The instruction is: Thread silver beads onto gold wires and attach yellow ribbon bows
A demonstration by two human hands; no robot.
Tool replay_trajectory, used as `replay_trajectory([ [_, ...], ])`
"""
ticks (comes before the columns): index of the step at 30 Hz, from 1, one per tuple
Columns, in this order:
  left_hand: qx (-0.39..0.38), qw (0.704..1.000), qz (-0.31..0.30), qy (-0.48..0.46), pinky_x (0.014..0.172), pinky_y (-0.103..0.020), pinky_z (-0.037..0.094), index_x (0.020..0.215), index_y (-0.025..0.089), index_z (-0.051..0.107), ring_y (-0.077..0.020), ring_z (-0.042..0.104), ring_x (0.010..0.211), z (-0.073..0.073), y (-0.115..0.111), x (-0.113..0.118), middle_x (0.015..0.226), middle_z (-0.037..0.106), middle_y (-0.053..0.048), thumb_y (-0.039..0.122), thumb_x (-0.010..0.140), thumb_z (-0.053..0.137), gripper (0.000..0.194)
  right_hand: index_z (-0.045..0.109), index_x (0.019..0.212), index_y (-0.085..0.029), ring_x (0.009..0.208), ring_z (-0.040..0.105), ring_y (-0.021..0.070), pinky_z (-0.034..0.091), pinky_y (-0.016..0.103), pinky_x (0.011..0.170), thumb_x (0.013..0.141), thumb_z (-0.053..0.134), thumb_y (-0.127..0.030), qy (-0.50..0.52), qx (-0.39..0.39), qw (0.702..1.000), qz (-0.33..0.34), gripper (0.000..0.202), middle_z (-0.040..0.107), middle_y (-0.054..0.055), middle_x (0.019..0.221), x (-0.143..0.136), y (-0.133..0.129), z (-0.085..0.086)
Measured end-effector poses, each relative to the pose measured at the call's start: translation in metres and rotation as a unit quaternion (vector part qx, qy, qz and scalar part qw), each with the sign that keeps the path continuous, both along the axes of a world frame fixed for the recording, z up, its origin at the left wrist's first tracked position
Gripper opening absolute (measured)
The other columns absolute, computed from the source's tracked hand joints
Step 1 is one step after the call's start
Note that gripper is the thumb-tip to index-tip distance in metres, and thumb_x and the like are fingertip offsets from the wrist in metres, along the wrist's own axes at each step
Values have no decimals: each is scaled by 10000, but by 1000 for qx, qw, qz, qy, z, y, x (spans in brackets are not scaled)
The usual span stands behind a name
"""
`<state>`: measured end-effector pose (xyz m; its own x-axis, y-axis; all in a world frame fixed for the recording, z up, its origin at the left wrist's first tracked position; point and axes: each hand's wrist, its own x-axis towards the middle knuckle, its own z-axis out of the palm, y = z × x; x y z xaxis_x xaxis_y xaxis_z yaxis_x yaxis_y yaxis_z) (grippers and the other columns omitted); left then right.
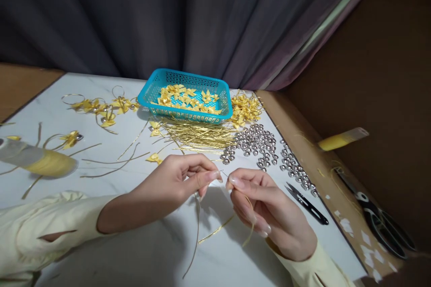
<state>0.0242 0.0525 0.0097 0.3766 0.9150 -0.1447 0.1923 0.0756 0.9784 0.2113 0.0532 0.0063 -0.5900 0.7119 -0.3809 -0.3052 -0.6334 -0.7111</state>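
My left hand (188, 177) is closed in a pinch above the white table; what sits between thumb and forefinger is too fine to name. Facing it, my right hand (266, 202) pinches a thin yellow cord (249, 204), whose tail curls down past the fingers. A hair-thin line spans the small gap between the two sets of fingertips. Below my hands lie a short gold cord (215, 229) and a longer, duller cord (195, 237). Just beyond my fingers are a pile of gold cord lengths (200, 133) and a heap of silver beads (257, 141).
A turquoise basket (188, 114) holds yellow ribbon flowers. More yellow flowers (245, 107) are heaped beside it, others with cord loops (114, 105) at left. Black thread snips (308, 204), scissors (380, 222) and yellow thread spools (54, 162) lie around. A dark curtain (151, 18) hangs behind.
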Motion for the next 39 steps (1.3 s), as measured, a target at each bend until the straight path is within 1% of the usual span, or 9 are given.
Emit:
replay_trajectory([
  [3,21,999,9,29,498,-185,336,751,169,630,-83,462,523,2,0,-1,546,535,49,294,859,535,191,689,723,-116,249,354,9,283,102,303,801,660,-244,-13,-4,1000,-1,153,541,-35,404,2,-1,3],
  [6,39,998,20,52,504,-182,348,742,172,633,-85,472,526,3,-1,0,546,543,48,280,850,535,182,686,707,-117,271,393,9,318,97,325,808,658,-244,-34,20,999,-28,164,574,-22,430,2,-2,7],
  [9,50,996,35,67,495,-178,356,740,176,636,-88,480,520,3,-2,1,548,553,47,277,840,544,170,672,673,-128,284,419,24,325,114,319,801,666,-257,-60,37,996,-59,182,605,-7,455,-1,-4,11],
  [15,78,989,39,118,515,-167,380,748,189,646,-94,504,551,5,-4,1,568,579,45,290,856,528,189,663,697,-131,314,466,43,357,143,350,793,678,-273,-107,80,987,-95,172,608,-9,472,-4,-9,13],
  [21,120,981,45,145,516,-162,386,741,193,648,-88,499,519,0,-4,0,546,579,51,276,854,522,188,647,726,-134,336,494,49,378,151,378,827,646,-283,-124,114,983,-75,180,632,-1,513,-2,-11,10],
  [26,157,971,50,172,515,-154,376,735,200,648,-75,481,483,-2,-4,1,516,566,67,242,850,528,171,647,708,-133,340,490,54,386,163,384,816,655,-298,-144,126,977,-91,197,630,-2,512,-4,-12,10],
  [31,185,963,58,188,533,-158,385,746,211,652,-76,482,473,-3,-6,2,516,566,71,227,848,522,165,651,701,-130,355,507,72,405,194,416,815,649,-327,-169,139,971,-91,228,635,8,523,-4,-14,13],
  [39,190,962,44,190,519,-156,381,740,208,634,-75,484,473,-6,-6,2,530,568,70,220,851,502,173,673,716,-131,371,510,84,420,220,451,808,656,-335,-194,146,966,-90,224,631,11,507,-5,-15,17],
])
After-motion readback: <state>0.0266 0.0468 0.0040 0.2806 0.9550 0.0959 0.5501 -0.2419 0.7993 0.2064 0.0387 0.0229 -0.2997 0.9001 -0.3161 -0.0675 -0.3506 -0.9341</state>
